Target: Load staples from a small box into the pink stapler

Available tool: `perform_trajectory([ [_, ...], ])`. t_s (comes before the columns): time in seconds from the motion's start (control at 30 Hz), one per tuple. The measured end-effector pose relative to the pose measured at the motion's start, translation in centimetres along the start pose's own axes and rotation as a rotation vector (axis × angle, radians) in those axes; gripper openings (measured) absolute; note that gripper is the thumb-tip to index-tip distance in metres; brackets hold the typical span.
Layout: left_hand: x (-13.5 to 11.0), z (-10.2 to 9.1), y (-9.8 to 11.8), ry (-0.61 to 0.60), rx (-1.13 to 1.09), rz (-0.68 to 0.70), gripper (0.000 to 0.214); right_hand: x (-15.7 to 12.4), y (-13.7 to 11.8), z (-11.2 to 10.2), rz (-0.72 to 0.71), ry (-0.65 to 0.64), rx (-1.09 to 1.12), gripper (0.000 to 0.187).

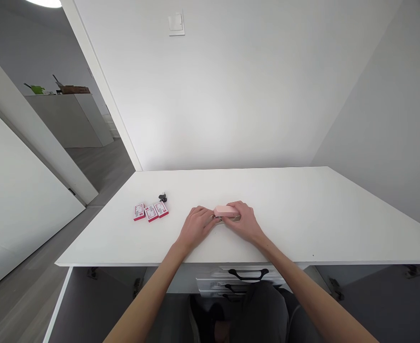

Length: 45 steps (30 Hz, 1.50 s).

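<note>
A pink stapler (225, 210) lies on the white desk (302, 214) near its front edge. My right hand (244, 222) is closed around the stapler's right end, thumb and fingers gripping it. My left hand (196, 226) rests just left of it with curled fingertips touching the stapler's metal front end; what they pinch there is too small to see. Three small red and white staple boxes (151, 211) lie in a row to the left, with a small black object (163, 196) just behind them.
The desk stands in a corner, with white walls behind and on the right. A drawer unit with black handles (247, 275) sits under the desk by my knees. An open doorway (88, 143) on the left leads to another room with a counter.
</note>
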<state>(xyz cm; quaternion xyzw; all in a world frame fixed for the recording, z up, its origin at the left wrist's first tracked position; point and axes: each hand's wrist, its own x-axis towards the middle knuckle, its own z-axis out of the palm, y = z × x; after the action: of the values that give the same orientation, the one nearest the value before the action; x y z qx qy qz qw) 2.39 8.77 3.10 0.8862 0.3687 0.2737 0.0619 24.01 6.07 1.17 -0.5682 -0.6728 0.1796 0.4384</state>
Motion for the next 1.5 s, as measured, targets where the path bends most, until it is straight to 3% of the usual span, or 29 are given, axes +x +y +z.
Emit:
perform_trajectory([
  [0.2, -0.3, -0.1, -0.1, 0.04, -0.093, -0.03, 0.029, -0.2, 0.1, 0.3, -0.05, -0.043, 0.078, 0.029],
  [0.37, -0.3, -0.1, -0.1, 0.049, -0.125, -0.039, 0.024, -0.3, 0.2, 0.1, -0.002, -0.091, 0.203, 0.028],
  [0.93, -0.3, 0.7, -0.3, 0.088, -0.047, 0.062, 0.024, -0.3, -0.4, -0.8, 0.044, -0.142, 0.278, 0.026],
  [1.27, -0.2, 0.6, 0.1, 0.07, -0.011, 0.102, 0.018, -0.4, -2.0, -2.0, 0.171, -0.195, 0.363, 0.027],
  [1.5, 0.1, 1.1, 0.8, 0.072, 0.023, 0.1, 0.015, -0.2, -1.5, -2.0, 0.161, -0.197, 0.42, 0.022],
])
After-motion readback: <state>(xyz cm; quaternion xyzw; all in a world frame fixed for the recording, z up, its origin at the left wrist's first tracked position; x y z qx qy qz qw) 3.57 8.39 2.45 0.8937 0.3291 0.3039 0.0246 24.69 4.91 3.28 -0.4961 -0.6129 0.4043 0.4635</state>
